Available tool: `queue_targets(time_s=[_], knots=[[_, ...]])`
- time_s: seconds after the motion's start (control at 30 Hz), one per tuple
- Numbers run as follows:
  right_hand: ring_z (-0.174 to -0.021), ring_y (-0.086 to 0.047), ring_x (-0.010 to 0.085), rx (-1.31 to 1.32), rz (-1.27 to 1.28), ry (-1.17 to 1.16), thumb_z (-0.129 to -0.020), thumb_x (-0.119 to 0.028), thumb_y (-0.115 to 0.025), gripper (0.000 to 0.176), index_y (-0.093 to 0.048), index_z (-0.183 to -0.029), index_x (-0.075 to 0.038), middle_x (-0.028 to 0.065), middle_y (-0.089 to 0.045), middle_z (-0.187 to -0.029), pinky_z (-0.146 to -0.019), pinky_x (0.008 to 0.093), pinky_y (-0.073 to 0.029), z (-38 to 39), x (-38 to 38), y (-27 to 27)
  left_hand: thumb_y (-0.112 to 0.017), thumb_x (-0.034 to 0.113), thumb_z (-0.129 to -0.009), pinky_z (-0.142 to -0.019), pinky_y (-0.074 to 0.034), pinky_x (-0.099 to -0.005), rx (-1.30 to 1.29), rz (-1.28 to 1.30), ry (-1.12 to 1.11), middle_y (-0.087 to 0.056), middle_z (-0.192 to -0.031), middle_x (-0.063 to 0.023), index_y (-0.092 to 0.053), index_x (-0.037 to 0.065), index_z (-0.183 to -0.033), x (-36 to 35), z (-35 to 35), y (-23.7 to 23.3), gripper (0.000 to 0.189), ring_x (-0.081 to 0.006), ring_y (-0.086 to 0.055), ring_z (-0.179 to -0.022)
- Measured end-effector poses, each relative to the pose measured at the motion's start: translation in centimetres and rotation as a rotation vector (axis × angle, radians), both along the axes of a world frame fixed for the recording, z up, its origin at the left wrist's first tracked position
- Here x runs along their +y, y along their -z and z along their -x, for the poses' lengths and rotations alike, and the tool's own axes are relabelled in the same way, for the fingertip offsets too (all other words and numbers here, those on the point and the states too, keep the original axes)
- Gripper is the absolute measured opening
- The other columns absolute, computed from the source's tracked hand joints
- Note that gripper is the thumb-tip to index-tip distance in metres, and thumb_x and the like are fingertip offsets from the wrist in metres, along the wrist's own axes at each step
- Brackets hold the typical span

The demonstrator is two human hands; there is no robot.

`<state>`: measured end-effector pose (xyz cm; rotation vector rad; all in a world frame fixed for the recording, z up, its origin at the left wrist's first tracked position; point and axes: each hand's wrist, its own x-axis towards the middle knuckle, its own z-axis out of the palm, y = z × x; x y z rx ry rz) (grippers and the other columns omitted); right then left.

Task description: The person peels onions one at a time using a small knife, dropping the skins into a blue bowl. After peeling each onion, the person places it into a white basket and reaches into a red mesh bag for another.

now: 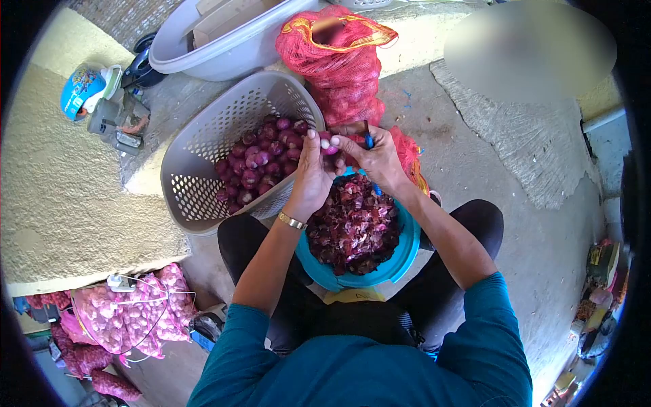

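Observation:
A red onion (329, 144), partly pale where its skin is off, is pinched between my two hands. My left hand (314, 169), with a gold watch band at the wrist, closes on the onion's left side. My right hand (380, 161) touches its right side with thumb and fingers while gripping a blue-handled knife (369, 141), whose blade is mostly hidden. Below both hands, a turquoise basin (411, 247) between my legs is filled with dark red onion skins (352, 227). Left of them, a grey perforated basket (193, 146) holds many purple onions (261, 159).
A red mesh sack (346, 81) of onions stands beyond the basket, beside a pale tub (224, 51). Another red mesh bag (407, 150) lies right of my hands. Bags of pinkish bulbs (135, 308) sit lower left. A rough concrete patch (515, 136) is at right.

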<state>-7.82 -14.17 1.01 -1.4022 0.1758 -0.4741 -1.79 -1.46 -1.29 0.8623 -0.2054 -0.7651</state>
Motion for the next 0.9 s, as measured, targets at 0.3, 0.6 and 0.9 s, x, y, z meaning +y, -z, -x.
queue_targets(time_s=[0.3, 0.6, 0.9], knots=[[-0.063, -0.059, 0.0057, 0.205, -0.063, 0.036, -0.088, -0.016, -0.074, 0.019, -0.069, -0.096, 0.001, 0.003, -0.067, -0.076, -0.051, 0.023, -0.047, 0.5, -1.4, -1.5, -0.043, 0.049, -0.102, -0.076, -0.049, -0.0295, 0.022, 0.061, 0.008, -0.059, -0.097, -0.0015, -0.056, 0.008, -0.116, -0.1, -0.3, 0.4, 0.045, -0.0131, -0.056, -0.081], [-0.071, -0.059, 0.0086, 0.035, 0.22, 0.097, -0.087, -0.01, -0.074, 0.015, -0.07, -0.096, 0.002, 0.0057, -0.067, -0.078, -0.057, 0.0282, -0.049, 0.0, 0.0, 0.9, -0.041, 0.043, -0.104, -0.089, -0.049, -0.033, -0.091, 0.029, -0.102, -0.058, -0.106, -0.0004, -0.054, 0.01, -0.115, -0.5, 0.2, 2.2, 0.038, -0.0111, -0.056, -0.101], [-0.063, -0.056, 0.0065, 0.121, 0.077, 0.124, -0.089, -0.015, -0.072, 0.02, -0.069, -0.094, 0.004, 0.0051, -0.065, -0.07, -0.055, 0.0278, -0.048, 0.0, -0.2, -0.5, -0.04, 0.039, -0.105, -0.098, -0.046, -0.0381, -0.101, 0.07, -0.074, -0.056, -0.112, -0.0017, -0.051, 0.012, -0.121, -0.8, 0.4, 0.5, 0.033, -0.0132, -0.054, -0.109]])
